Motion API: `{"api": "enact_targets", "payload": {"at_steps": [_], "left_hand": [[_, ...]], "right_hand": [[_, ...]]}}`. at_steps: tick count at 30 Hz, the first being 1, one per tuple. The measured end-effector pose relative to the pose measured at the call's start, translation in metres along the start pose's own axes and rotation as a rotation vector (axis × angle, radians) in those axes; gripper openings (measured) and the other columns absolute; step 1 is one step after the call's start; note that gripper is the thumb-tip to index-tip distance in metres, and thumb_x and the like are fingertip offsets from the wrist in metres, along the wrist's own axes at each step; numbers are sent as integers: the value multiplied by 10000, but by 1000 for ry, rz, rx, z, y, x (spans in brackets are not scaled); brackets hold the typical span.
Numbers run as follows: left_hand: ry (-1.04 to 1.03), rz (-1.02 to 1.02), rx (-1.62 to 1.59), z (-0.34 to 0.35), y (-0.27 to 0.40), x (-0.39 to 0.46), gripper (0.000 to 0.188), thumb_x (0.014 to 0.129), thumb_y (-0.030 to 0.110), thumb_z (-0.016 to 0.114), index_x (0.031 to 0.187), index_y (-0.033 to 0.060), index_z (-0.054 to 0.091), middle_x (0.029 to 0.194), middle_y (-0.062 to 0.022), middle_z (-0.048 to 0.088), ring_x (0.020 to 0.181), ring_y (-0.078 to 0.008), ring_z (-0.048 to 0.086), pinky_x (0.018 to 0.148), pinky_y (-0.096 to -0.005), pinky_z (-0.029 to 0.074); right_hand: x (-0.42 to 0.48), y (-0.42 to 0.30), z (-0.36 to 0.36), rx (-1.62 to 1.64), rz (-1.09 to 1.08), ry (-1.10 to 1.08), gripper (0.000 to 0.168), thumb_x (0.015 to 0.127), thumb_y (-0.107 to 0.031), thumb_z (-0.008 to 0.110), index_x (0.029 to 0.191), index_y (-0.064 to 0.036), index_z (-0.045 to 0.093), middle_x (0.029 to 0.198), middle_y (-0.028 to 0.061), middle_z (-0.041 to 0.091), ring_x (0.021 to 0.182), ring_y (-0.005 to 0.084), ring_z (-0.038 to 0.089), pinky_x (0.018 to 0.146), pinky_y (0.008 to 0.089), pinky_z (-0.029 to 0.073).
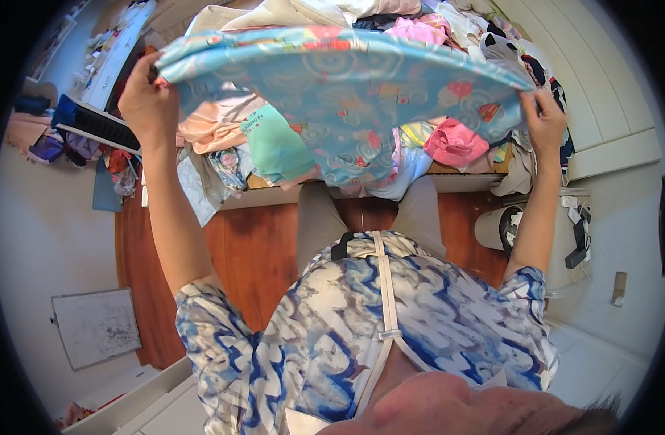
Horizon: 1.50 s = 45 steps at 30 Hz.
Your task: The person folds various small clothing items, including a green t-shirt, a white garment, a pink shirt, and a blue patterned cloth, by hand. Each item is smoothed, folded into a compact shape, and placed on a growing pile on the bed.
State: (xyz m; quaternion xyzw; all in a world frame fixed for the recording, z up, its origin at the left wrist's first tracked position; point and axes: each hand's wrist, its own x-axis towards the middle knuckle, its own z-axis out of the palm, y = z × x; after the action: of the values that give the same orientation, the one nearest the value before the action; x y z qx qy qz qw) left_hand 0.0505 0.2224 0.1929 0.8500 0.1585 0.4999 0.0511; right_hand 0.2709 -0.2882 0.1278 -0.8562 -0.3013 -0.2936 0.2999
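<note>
A light blue patterned cloth (343, 81) with red and pink motifs is stretched in the air between my two hands. My left hand (149, 98) grips its bunched left end, and my right hand (543, 117) pinches the right end. The middle of the cloth hangs down over a bed heaped with clothes, hiding part of the heap. Below it lie a mint green garment (275, 144) with printed writing, a peach cloth (215, 119) and a crumpled pink garment (455, 143). Whether the blue cloth is a garment or a sheet, I cannot tell.
Clothes lie up to the bed's front edge (267, 198), close to my legs. A waste bin (490, 228) stands at the right, near power adapters and cables (578, 239). A whiteboard (97, 328) leans at the lower left. White panelled furniture (588, 81) borders the bed's right side.
</note>
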Motion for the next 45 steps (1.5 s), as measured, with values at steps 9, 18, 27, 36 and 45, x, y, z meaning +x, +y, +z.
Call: {"api": "enact_targets", "payload": {"at_steps": [9, 18, 27, 36, 45], "left_hand": [[-501, 232, -411, -22, 3, -81, 242, 709, 0, 707, 915, 10, 580, 1151, -140, 573, 1002, -290, 576, 828, -357, 460], [-889, 240, -745, -104, 4, -97, 228, 719, 135, 691, 883, -16, 644, 708, -73, 621, 648, -220, 623, 672, -295, 492], [-1222, 384, -1390, -3, 155, -178, 544, 745, 263, 728, 1185, -8, 560, 1091, -205, 601, 995, -346, 604, 884, -389, 479], [-1056, 370, -1254, 41, 224, -256, 680, 762, 296, 721, 1318, 0, 464, 1271, -245, 507, 1159, -370, 526, 980, -415, 428], [-1384, 519, -1056, 42, 226, -247, 922, 762, 477, 681, 1471, 82, 245, 1480, -244, 252, 1325, -430, 328, 1067, -489, 314]], "right_hand": [[-77, 28, -8, -13, 189, -135, 144, 834, -116, 657, 813, -5, 567, 703, 89, 528, 588, 183, 462, 555, 301, 370], [-101, 18, -44, -51, 205, -15, 118, 827, -72, 647, 798, -6, 553, 700, 56, 492, 635, 134, 469, 588, 263, 377], [-127, 34, -37, 34, 348, -175, 87, 835, -56, 641, 863, 10, 593, 776, 36, 593, 688, 100, 490, 606, 235, 381], [-153, 50, -31, -121, 340, 10, 81, 854, -68, 609, 906, -6, 606, 832, 100, 615, 753, 217, 604, 684, 292, 462], [-144, 59, 9, -287, 130, 89, 128, 809, -53, 605, 936, -33, 605, 895, 122, 626, 868, 308, 566, 777, 381, 441]]}}
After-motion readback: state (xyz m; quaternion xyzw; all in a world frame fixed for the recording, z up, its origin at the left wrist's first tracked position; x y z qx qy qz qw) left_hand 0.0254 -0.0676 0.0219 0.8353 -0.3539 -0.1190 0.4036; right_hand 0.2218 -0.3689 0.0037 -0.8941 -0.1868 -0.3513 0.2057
